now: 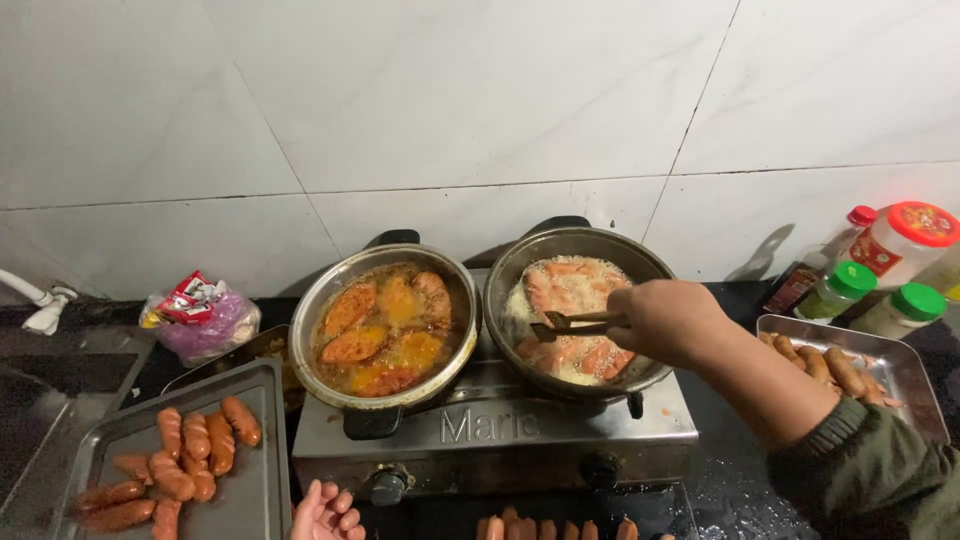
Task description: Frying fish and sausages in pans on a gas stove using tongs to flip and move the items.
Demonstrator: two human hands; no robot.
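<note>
Right hand (668, 320) gripping thin metal tongs (580, 322), tips over sausages in the round steel right pan (575, 312) on the two-burner steel stove (495, 425). Left hand (325, 515) loosely spread, holding nothing, just in front of stove's left knob, beside grey tray of fried sausages (185, 465).

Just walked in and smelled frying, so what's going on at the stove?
A person is frying on a two-burner stove. The right hand holds tongs over the right pan, where sausages sit in bubbling oil. The left pan holds browned pieces in oil. The left hand rests open at the stove's front edge. Trays of sausages sit at left and right.
</note>
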